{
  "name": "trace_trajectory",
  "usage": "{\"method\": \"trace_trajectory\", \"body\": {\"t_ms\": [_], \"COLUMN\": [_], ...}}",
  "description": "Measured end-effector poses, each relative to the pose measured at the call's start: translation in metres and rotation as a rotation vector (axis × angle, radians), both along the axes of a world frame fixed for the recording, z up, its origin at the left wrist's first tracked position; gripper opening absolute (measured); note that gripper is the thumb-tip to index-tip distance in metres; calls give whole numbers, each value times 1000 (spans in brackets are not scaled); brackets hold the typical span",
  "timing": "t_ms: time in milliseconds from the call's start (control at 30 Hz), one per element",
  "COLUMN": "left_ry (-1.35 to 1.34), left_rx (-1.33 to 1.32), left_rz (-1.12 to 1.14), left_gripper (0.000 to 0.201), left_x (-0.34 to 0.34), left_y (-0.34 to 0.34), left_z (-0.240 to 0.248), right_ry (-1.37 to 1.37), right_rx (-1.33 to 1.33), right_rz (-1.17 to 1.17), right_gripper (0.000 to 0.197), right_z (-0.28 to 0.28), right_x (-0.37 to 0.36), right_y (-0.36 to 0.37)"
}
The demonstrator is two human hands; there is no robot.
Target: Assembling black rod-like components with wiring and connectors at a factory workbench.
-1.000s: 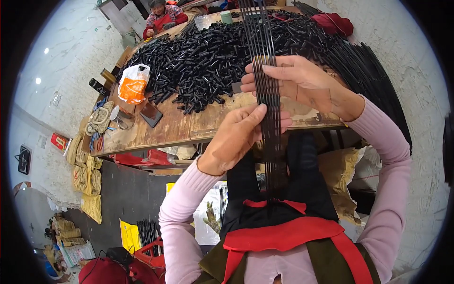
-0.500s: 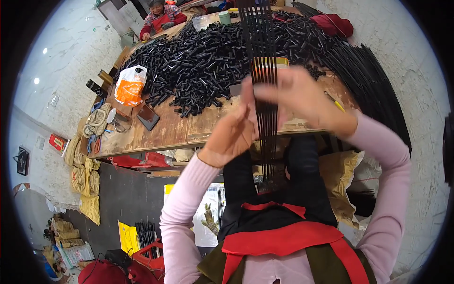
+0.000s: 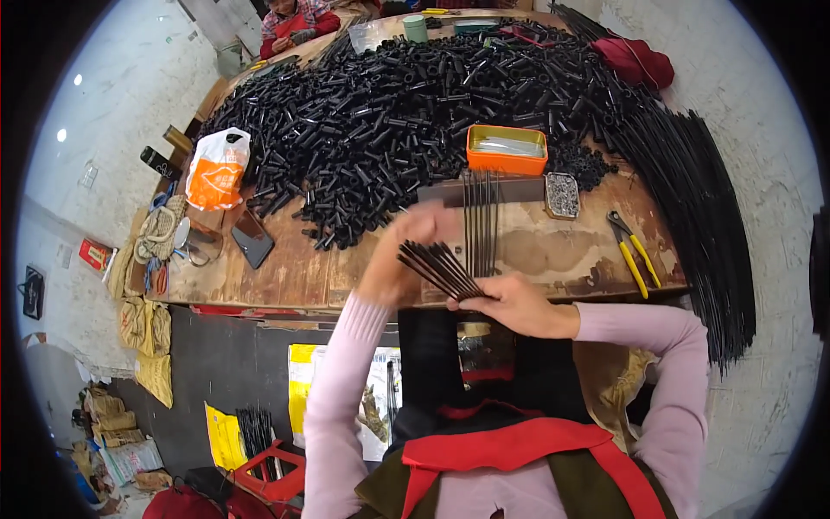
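Note:
My right hand (image 3: pixel 519 307) is closed around a bundle of thin black rods (image 3: pixel 437 268) at the table's near edge. Their ends fan out toward the upper left. Beside the bundle, on its left, my left hand (image 3: pixel 399 251) is smeared by motion, so its fingers cannot be read. Just beyond the hands, a row of parallel black rods (image 3: pixel 481 216) runs away from me over the tabletop; whether it joins the held bundle is hidden.
A heap of short black tubes (image 3: pixel 389 121) spreads over the wooden table (image 3: pixel 303 277). Nearby are an orange tin (image 3: pixel 507 163), a tray of small metal pieces (image 3: pixel 562 195), yellow-handled pliers (image 3: pixel 635 259) and a phone (image 3: pixel 252 240). Long black rods (image 3: pixel 683 208) cover the right side. A person (image 3: pixel 294 26) sits opposite.
The long bundle held upright between both hands is lowered and tilted left in my right hand. My left hand has come away, blurred. The head view has shifted, uncovering the tin, tray and pliers.

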State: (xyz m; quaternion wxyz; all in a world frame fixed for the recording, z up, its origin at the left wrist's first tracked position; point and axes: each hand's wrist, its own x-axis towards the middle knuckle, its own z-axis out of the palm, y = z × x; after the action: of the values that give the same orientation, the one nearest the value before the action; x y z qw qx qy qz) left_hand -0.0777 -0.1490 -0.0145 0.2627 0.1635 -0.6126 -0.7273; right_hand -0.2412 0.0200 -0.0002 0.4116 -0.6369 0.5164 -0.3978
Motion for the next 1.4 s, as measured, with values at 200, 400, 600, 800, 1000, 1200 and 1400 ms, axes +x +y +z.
{"method": "trace_trajectory", "body": {"t_ms": [200, 400, 600, 800, 1000, 1200, 1400], "left_ry": [-264, -58, -88, -9, -19, 25, 34], "left_rx": [-157, -127, -141, -147, -142, -142, -108], "left_rz": [273, 262, 280, 210, 190, 322, 310], "left_gripper": [26, 24, 26, 29, 29, 30, 32], "left_x": [32, 16, 21, 14, 13, 4, -5], "left_y": [109, 124, 131, 134, 130, 133, 133], "left_z": [93, 116, 113, 111, 112, 107, 115], "right_ry": [-3, -24, 337, 843, 998, 868, 863], "right_rx": [-88, -231, -427, -346, -167, -192, -81], "right_rz": [-45, 31, 106, -335, -392, -275, -308], "right_gripper": [20, 28, 22, 17, 18, 16, 15], "right_z": [-19, -11, 46, 34, 6, 5, 27], "right_x": [-1, -8, -63, -147, -176, -188, -186], "right_y": [3, 8, -20, -155, -191, -196, -190]}}
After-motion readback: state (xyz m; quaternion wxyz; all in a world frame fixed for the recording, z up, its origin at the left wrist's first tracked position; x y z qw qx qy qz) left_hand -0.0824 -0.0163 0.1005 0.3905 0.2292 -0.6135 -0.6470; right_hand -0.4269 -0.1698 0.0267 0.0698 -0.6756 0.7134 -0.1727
